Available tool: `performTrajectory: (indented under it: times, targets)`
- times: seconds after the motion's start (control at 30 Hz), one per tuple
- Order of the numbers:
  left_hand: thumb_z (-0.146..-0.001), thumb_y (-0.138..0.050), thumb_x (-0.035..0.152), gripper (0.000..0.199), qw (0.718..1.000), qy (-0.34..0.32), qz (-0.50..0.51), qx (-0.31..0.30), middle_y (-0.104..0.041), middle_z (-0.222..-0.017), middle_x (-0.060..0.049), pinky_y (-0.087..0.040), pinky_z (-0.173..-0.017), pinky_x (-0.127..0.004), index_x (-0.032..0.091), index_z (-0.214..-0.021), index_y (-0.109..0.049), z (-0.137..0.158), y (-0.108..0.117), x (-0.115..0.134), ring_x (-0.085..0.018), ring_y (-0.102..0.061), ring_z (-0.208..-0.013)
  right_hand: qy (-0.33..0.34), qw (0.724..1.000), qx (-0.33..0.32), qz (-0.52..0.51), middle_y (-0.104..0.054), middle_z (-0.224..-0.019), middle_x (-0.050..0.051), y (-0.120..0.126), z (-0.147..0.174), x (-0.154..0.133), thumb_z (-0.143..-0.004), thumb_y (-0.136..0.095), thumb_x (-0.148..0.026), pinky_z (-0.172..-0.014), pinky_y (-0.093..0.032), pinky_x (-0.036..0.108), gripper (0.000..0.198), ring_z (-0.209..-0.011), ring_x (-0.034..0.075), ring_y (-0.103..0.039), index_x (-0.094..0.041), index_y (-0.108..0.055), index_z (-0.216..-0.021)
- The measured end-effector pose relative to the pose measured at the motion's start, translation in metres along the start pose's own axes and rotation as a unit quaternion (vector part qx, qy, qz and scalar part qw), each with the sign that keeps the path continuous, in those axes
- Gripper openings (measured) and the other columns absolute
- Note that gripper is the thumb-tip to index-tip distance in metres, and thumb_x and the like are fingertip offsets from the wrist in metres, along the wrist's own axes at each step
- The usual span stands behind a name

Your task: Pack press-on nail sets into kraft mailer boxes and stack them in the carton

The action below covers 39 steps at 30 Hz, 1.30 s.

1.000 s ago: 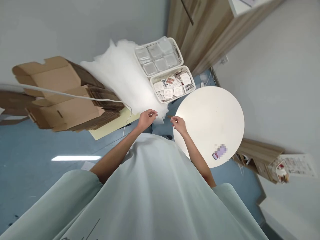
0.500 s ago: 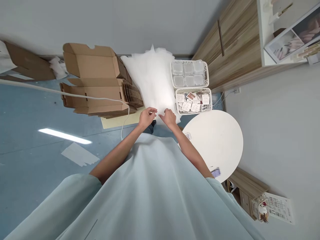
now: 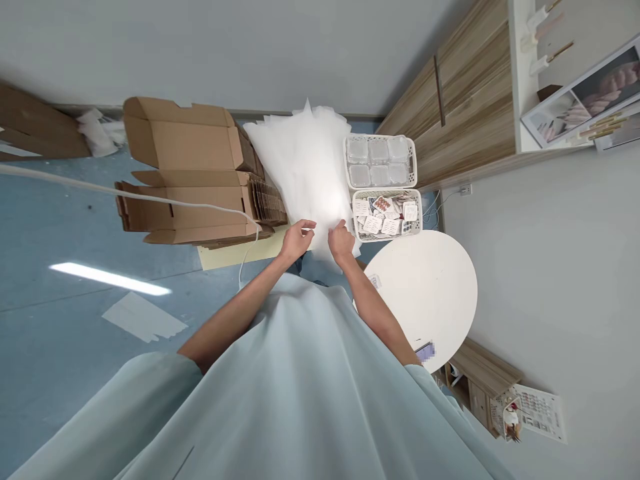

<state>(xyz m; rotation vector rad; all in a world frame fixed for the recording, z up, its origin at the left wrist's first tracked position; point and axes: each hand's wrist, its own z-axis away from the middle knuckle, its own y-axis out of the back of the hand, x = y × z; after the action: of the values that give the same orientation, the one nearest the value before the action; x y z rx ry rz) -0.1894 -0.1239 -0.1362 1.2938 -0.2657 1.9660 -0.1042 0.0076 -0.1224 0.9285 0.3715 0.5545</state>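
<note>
A pile of thin white translucent packing sheets (image 3: pixel 310 160) lies in front of me, its near end between my hands. My left hand (image 3: pixel 297 241) is over the left near edge of the pile, fingers loosely curved and the thumb apart from them, with nothing visible in it. At the right near edge, my right hand (image 3: pixel 342 243) has its fingers curled in against the thumb. Whether a sheet is pinched there is hidden.
Left of the sheets are stacked flat cardboard boxes (image 3: pixel 200 200) with a white cable (image 3: pixel 200 204) across them. To the right stand a basket of clear plastic boxes (image 3: pixel 346 160), a basket of small printed cards (image 3: pixel 419 233) and a round white table (image 3: pixel 435 287). A wooden cabinet (image 3: pixel 475 87) rises behind.
My hands have moved slightly apart, the right one rightward. The right fingers have curled in from a more open pose. The whole view has shifted a little.
</note>
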Motion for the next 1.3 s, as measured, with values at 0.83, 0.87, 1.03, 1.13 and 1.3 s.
performTrajectory:
  times: [0.83,0.87,1.03,1.13,1.3]
  targets:
    - [-0.088,-0.085,0.042,0.073,0.988,-0.031,-0.109,0.108,-0.049,-0.163,-0.028,-0.039,-0.132,-0.059,0.014,-0.148,-0.052,-0.081,-0.029,0.038,-0.046,-0.046,-0.157,0.03,0.996,0.08,-0.002,-0.082,-0.112,0.013,0.09,0.043,0.013,-0.119,-0.041,-0.03,-0.089,-0.051,0.033,0.032,-0.106,0.028,-0.078,-0.021,-0.071,-0.125]
    - [-0.087,-0.083,0.04,0.069,0.987,-0.027,-0.117,0.106,-0.052,-0.159,-0.028,-0.04,-0.13,-0.06,0.014,-0.145,-0.054,-0.087,-0.03,0.037,-0.046,-0.05,-0.153,0.03,0.997,0.077,0.0,-0.082,-0.112,0.013,0.087,0.043,0.013,-0.118,-0.041,-0.03,-0.088,-0.051,0.033,0.032,-0.106,0.029,-0.079,-0.021,-0.071,-0.124]
    - [-0.081,-0.082,0.035,0.054,0.984,-0.019,-0.153,0.094,-0.06,-0.148,-0.028,-0.043,-0.123,-0.071,0.016,-0.128,-0.064,-0.104,-0.024,0.029,-0.053,-0.051,-0.147,0.026,0.998,0.059,0.013,-0.083,-0.11,0.014,0.071,0.041,0.009,-0.117,-0.042,-0.029,-0.089,-0.054,0.034,0.032,-0.105,0.029,-0.08,-0.021,-0.072,-0.125]
    - [-0.083,-0.077,0.035,0.038,0.981,-0.017,-0.181,0.071,-0.063,-0.141,-0.03,-0.043,-0.121,-0.072,0.015,-0.114,-0.068,-0.107,-0.017,0.026,-0.054,-0.053,-0.145,0.022,0.999,0.045,0.015,-0.084,-0.109,0.013,0.06,0.038,0.006,-0.116,-0.045,-0.03,-0.089,-0.055,0.034,0.031,-0.105,0.029,-0.08,-0.021,-0.073,-0.124]
    - [-0.088,-0.065,0.029,0.022,0.971,0.003,-0.231,0.057,-0.069,-0.131,-0.031,-0.048,-0.116,-0.071,0.013,-0.1,-0.073,-0.109,-0.002,0.038,-0.052,-0.065,-0.131,0.024,1.0,0.007,0.005,-0.084,-0.114,0.014,0.044,0.028,0.004,-0.115,-0.047,-0.029,-0.091,-0.056,0.033,0.03,-0.113,0.028,-0.079,-0.021,-0.074,-0.124]
